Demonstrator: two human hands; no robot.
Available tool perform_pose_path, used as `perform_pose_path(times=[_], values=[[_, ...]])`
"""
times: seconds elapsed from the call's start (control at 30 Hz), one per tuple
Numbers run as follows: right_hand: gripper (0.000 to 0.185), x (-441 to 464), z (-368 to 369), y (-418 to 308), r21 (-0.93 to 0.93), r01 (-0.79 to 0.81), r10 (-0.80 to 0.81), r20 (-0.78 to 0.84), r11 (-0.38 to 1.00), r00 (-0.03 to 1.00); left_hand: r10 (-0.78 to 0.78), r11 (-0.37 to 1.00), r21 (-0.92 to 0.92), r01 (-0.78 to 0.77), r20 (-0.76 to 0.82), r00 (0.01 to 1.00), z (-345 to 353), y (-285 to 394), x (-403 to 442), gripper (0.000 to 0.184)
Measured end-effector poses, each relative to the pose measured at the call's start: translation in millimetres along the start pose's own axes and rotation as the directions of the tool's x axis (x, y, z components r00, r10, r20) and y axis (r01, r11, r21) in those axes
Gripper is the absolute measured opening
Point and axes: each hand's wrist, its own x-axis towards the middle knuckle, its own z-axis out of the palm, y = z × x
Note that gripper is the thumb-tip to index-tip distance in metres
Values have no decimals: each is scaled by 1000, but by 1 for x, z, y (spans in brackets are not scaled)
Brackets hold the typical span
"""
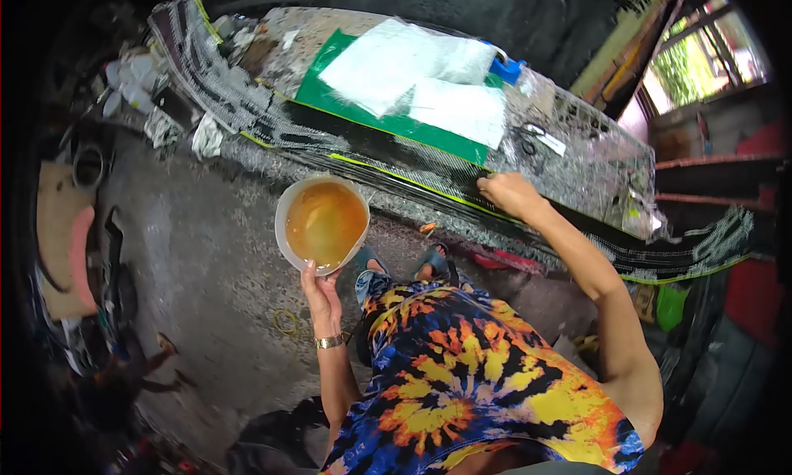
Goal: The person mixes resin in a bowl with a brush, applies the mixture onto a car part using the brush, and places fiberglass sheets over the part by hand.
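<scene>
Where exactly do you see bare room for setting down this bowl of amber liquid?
The floor, bordered in this view by the bowl in the left hand and the brown board far left, looks freest. The workbench is crowded: white sheets over a green sheet cover its middle, and the woven strip, right hand on it, runs along its near side.

Room L of bowl (353, 251), scissors (535, 132) (prob.) obstructing past RH (510, 193)
</scene>
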Motion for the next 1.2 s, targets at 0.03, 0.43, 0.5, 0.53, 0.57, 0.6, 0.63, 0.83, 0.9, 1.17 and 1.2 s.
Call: perform_pose_path(times=[0.03,0.43,0.5,0.53,0.57,0.6,0.63,0.83,0.9,1.17,1.2], values=[[17,21,-3,-10,-13,40,-39,34,999,999,13,1000,-8,-13,-50,999,-7,-1,-3,63],[19,230,-31,-122,-129,344,-337,75,930,939,67,991,-93,-100,-304,950,-86,2,-13,57],[19,258,-35,-132,-146,370,-367,48,917,929,102,983,-112,-142,-306,947,-86,11,-8,57],[18,270,-37,-139,-153,392,-395,8,907,919,96,983,-121,-140,-310,946,-89,12,-4,57],[17,281,-40,-144,-144,391,-397,-14,909,918,92,982,-131,-139,-314,945,-93,13,0,55],[17,288,-45,-150,-146,392,-398,-8,908,918,87,981,-137,-137,-318,944,-95,15,3,54],[17,293,-52,-156,-116,392,-401,-72,913,913,85,981,-140,-136,-319,944,-97,17,6,54],[16,268,-55,-154,284,294,-170,-392,913,904,90,977,-160,-141,-290,953,-99,29,24,52],[17,253,-31,-149,354,275,-117,-408,894,906,71,981,-156,-119,-285,956,-96,34,28,53],[20,182,61,-142,540,151,195,-530,828,825,33,995,-84,-48,-169,985,-89,42,42,58],[20,172,62,-140,534,120,232,-545,837,806,30,997,-65,-42,-164,986,-88,42,43,60]])
